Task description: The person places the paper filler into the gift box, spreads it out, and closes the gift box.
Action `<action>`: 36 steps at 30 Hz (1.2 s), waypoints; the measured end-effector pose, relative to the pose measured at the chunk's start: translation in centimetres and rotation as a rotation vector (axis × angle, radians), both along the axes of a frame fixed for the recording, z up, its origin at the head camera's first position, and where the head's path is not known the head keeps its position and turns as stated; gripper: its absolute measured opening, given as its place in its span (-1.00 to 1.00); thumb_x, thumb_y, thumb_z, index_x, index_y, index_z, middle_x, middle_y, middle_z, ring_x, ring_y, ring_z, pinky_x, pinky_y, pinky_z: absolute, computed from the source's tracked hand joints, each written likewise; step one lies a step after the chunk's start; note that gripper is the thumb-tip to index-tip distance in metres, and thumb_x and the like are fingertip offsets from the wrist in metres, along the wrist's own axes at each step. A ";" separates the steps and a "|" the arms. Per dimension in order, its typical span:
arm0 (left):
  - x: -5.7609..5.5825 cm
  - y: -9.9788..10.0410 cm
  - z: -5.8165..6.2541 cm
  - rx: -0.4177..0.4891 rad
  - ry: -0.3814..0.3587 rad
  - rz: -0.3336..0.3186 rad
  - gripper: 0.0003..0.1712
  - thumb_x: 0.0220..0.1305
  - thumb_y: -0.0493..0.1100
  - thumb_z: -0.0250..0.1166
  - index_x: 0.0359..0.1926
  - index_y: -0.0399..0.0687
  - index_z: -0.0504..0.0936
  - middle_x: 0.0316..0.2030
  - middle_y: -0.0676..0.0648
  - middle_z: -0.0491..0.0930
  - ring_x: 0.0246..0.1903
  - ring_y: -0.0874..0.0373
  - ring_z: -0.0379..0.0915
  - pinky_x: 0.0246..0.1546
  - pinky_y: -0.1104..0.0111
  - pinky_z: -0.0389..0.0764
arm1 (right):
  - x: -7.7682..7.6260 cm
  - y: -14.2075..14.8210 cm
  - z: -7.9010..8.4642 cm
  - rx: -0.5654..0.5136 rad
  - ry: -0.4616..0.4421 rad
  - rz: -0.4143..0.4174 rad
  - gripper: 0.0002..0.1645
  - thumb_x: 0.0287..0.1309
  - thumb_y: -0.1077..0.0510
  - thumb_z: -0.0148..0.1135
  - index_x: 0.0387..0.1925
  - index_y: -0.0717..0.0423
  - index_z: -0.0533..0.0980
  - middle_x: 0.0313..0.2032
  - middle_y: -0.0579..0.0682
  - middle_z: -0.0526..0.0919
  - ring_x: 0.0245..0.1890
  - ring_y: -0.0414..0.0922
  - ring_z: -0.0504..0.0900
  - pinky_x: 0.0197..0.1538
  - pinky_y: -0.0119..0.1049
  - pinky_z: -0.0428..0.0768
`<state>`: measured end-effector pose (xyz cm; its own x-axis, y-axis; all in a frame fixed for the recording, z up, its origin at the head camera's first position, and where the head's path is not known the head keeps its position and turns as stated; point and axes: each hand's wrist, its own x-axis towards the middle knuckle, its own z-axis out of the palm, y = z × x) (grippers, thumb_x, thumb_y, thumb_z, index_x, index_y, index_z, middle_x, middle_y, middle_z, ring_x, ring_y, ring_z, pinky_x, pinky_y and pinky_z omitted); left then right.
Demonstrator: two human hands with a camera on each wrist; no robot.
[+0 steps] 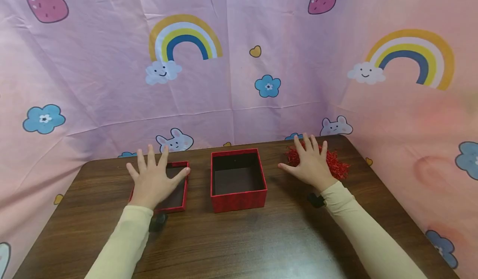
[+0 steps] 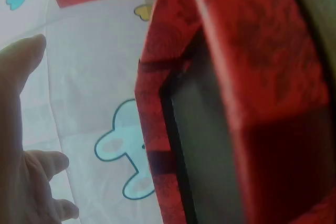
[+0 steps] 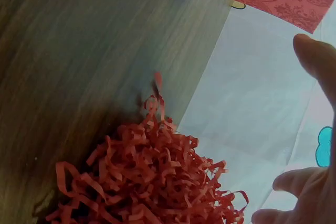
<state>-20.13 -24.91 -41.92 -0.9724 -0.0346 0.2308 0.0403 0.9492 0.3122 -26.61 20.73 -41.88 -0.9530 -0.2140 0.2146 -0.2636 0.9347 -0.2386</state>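
Note:
My left hand is spread with straight fingers over a shallow red box lid, which lies with its dark inside facing up. In the left wrist view the lid's red rim stands close beside the fingers, apart from them. The right hand spreads over a heap of red shredded paper, hiding part of it. In the right wrist view the curly paper strips lie on the table below the fingers, which hold nothing. Between the hands stands an open red box with a dark inside.
Everything rests on a dark brown wooden table. Behind it and along the sides hangs a pink-purple curtain printed with rainbows, flowers and strawberries. A small dark device sits at the right wrist, another at the left.

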 end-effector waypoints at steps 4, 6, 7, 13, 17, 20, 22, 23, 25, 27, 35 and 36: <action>0.4 0.5 -0.1 0.039 -0.015 -0.020 0.25 0.27 0.63 0.06 0.68 0.07 -0.17 0.61 -0.43 -0.38 0.54 -0.49 -0.61 0.29 -0.58 -0.49 | 0.1 0.2 0.3 -0.012 -0.015 0.002 0.37 0.05 -0.57 0.30 0.63 0.11 0.04 0.59 0.35 -0.02 0.58 0.34 -0.13 0.48 0.44 -0.46; 0.5 0.9 0.0 0.055 -0.018 -0.030 0.24 0.27 0.63 0.05 0.68 0.07 -0.16 0.61 -0.42 -0.32 0.56 -0.47 -0.53 0.33 -0.56 -0.40 | 0.2 0.3 0.3 -0.007 -0.023 0.001 0.37 0.05 -0.58 0.28 0.63 0.10 0.04 0.59 0.33 -0.03 0.58 0.33 -0.13 0.49 0.43 -0.45; 0.5 1.0 0.0 0.061 -0.016 -0.033 0.24 0.27 0.62 0.06 0.68 0.07 -0.15 0.61 -0.42 -0.28 0.57 -0.46 -0.47 0.35 -0.54 -0.33 | 0.2 0.4 0.4 -0.006 -0.026 0.002 0.37 0.05 -0.58 0.28 0.63 0.10 0.04 0.60 0.32 -0.04 0.58 0.33 -0.13 0.50 0.43 -0.44; 0.9 2.3 0.8 0.082 0.003 -0.061 0.19 0.29 0.60 0.08 0.68 0.10 -0.09 0.60 -0.36 -0.08 0.53 -0.42 -0.13 0.30 -0.49 0.18 | 0.2 1.1 1.0 -0.008 -0.027 0.018 0.35 0.05 -0.57 0.30 0.61 0.13 0.10 0.58 0.32 0.02 0.58 0.34 -0.08 0.50 0.46 -0.33; 1.2 3.5 1.3 0.178 -0.010 -0.131 0.13 0.32 0.57 0.10 0.68 0.17 -0.07 0.59 -0.29 0.02 0.51 -0.38 -0.01 0.24 -0.46 0.30 | 0.0 1.9 1.5 -0.023 -0.054 0.038 0.34 0.08 -0.54 0.31 0.62 0.14 0.08 0.57 0.33 0.04 0.57 0.33 -0.03 0.49 0.48 -0.25; 1.4 4.5 1.5 0.308 -0.047 -0.200 0.05 0.34 0.45 0.21 0.66 0.20 0.03 0.52 -0.25 0.18 0.44 -0.33 0.20 0.27 -0.36 0.38 | -0.2 2.6 1.9 -0.055 -0.085 0.065 0.31 0.12 -0.46 0.37 0.62 0.16 0.06 0.57 0.35 0.04 0.55 0.36 0.01 0.50 0.45 -0.16; 1.4 5.0 1.5 0.425 -0.090 -0.243 -0.03 0.37 0.34 0.29 0.62 0.15 0.13 0.46 -0.22 0.30 0.39 -0.26 0.33 0.28 -0.25 0.45 | -0.3 3.1 2.1 -0.077 -0.104 0.087 0.27 0.16 -0.37 0.41 0.62 0.18 0.05 0.56 0.37 0.04 0.54 0.38 0.03 0.50 0.44 -0.04; 1.4 5.2 1.5 0.486 -0.120 -0.259 -0.08 0.38 0.28 0.31 0.60 0.13 0.18 0.43 -0.21 0.35 0.36 -0.24 0.37 0.27 -0.21 0.48 | -0.4 3.4 2.2 -0.090 -0.118 0.096 0.25 0.18 -0.32 0.42 0.62 0.19 0.04 0.56 0.38 0.03 0.53 0.40 0.04 0.49 0.43 0.01; 1.3 5.6 1.6 0.619 -0.193 -0.279 -0.16 0.41 0.19 0.33 0.56 0.10 0.24 0.39 -0.19 0.41 0.35 -0.17 0.41 0.28 -0.14 0.52 | -0.6 3.9 2.4 -0.107 -0.145 0.109 0.20 0.23 -0.24 0.42 0.62 0.20 0.03 0.56 0.39 0.04 0.52 0.42 0.06 0.46 0.43 0.11; 1.3 6.0 1.7 0.738 -0.277 -0.277 -0.18 0.42 0.17 0.33 0.55 0.08 0.24 0.39 -0.20 0.43 0.34 -0.14 0.43 0.27 -0.12 0.53 | -0.8 4.4 2.8 -0.122 -0.177 0.118 0.15 0.28 -0.17 0.41 0.62 0.19 0.02 0.55 0.39 0.06 0.51 0.42 0.06 0.43 0.44 0.16; 1.2 7.0 1.5 1.030 -0.504 -0.210 -0.07 0.37 0.11 0.40 0.59 0.05 0.14 0.47 -0.30 0.26 0.36 -0.29 0.38 0.04 0.00 0.71 | -1.6 7.0 4.5 -0.098 -0.274 0.118 0.05 0.33 -0.12 0.37 0.60 0.22 0.08 0.49 0.48 0.13 0.47 0.48 0.11 0.36 0.51 0.22; 1.2 7.1 1.5 1.047 -0.515 -0.206 -0.08 0.38 0.07 0.40 0.59 0.05 0.14 0.47 -0.31 0.24 0.36 -0.30 0.38 0.02 0.00 0.72 | -1.8 7.4 4.6 -0.102 -0.287 0.124 0.06 0.33 -0.11 0.38 0.59 0.25 0.07 0.49 0.49 0.12 0.47 0.48 0.10 0.37 0.50 0.20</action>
